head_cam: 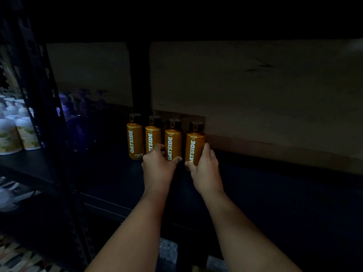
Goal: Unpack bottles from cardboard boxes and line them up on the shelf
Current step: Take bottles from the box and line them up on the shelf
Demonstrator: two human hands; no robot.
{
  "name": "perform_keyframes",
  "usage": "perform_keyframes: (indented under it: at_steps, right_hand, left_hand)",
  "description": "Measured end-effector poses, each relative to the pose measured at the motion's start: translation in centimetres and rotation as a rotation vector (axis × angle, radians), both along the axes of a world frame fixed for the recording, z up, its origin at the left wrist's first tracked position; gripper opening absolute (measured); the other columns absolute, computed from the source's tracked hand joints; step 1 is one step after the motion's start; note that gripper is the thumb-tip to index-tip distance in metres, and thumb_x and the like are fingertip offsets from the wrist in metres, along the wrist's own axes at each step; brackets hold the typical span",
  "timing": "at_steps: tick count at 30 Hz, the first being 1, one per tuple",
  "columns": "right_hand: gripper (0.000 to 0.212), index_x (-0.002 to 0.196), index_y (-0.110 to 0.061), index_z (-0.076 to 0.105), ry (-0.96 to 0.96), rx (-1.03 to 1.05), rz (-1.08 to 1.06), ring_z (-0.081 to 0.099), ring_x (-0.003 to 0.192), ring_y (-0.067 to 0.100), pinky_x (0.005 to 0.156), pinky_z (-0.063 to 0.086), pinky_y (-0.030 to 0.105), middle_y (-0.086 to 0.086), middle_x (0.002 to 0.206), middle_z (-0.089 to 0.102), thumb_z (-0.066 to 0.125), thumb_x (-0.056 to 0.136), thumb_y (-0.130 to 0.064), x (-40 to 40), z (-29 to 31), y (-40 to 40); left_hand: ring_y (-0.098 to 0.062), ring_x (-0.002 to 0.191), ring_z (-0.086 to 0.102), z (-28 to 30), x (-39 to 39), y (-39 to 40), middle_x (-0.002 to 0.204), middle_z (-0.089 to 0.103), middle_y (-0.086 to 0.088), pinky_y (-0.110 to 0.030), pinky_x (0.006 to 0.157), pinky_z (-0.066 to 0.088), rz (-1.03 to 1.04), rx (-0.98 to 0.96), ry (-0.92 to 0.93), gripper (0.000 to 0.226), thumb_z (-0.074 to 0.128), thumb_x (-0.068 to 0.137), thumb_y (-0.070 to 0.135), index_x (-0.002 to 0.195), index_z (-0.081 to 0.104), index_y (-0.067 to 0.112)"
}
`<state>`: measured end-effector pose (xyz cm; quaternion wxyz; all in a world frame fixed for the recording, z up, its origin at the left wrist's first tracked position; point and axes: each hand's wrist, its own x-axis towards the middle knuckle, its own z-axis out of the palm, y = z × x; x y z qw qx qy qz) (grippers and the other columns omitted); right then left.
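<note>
Head view shows four orange bottles (164, 138) rowed on the dark shelf (275, 193) toward 12 o'clock; left hand (158, 165) grips the third bottle (172, 142), right hand (205, 169) the fourth bottle (194, 146). Standing so close in dim light, a careless release could, I judge, topple neighbours at 9 o'clock.

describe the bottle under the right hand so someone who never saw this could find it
On the dark shelf, in front of the cardboard box, four orange OATSIDE bottles with black caps stand in a row. It is the rightmost bottle, gripped near its base by the right hand. Only this one has no bottle to its right.
</note>
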<state>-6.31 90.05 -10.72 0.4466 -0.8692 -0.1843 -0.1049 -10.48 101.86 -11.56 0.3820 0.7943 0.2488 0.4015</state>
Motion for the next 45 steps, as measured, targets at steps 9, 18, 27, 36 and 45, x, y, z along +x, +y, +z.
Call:
perform_keyframes:
  at_steps: [9,18,27,36,45]
  right_hand:
    - [0.087,0.160,-0.018,0.013,-0.005,-0.027,-0.011,0.046,0.136,0.022,0.105,0.046,0.036,0.004,0.150,0.038,0.070,0.094,-0.026,0.0,0.1,0.2]
    - [0.096,0.161,-0.020,0.008,0.050,-0.018,0.011,0.041,0.140,0.024,0.108,0.043,0.039,0.005,0.155,0.033,0.074,0.091,-0.026,0.0,0.2,0.0]
    - [0.120,0.162,-0.020,0.002,0.218,-0.002,0.001,0.041,0.142,0.023,0.115,0.042,0.041,0.008,0.158,0.034,0.088,0.078,-0.018,-1.8,-0.1,-3.1]
    - [0.046,0.131,-0.026,0.061,-0.046,0.223,0.050,0.063,0.077,0.011,0.070,0.053,0.019,-0.006,0.094,0.062,0.078,0.089,-0.019,-14.8,-1.7,-11.8]
    - [0.030,0.119,-0.025,0.065,0.236,-0.112,-0.012,0.058,0.085,0.003,0.076,0.042,0.008,-0.009,0.092,0.061,0.071,0.091,-0.016,-20.3,-18.0,-19.6]
  left_hand:
    - [-0.014,0.109,0.070,-0.2,0.0,0.1,0.119,0.072,-0.003,-0.026,0.086,0.055,-0.006,0.010,-0.018,0.060,0.091,0.074,0.027,0.127,0.063,0.017]
    - [-0.015,0.107,0.069,0.1,-0.4,-0.2,0.117,0.071,-0.003,-0.023,0.083,0.051,0.005,-0.012,-0.011,0.058,0.092,0.073,0.028,0.123,0.065,0.015]
    - [-0.010,0.083,0.065,0.0,-3.9,-1.2,0.090,0.067,0.003,-0.019,0.069,0.048,0.013,-0.054,-0.059,0.047,0.091,0.074,0.036,0.109,0.068,0.015]
    - [-0.014,0.068,0.061,-4.8,-14.0,-9.4,0.080,0.062,0.002,-0.020,0.064,0.050,-0.083,0.052,-0.474,0.015,0.079,0.090,0.016,0.099,0.067,0.014]
    - [-0.010,0.094,0.064,-24.8,-20.9,-15.7,0.101,0.065,0.007,-0.035,0.085,0.057,-0.372,-0.127,0.293,0.027,0.073,0.090,0.015,0.113,0.063,0.024]
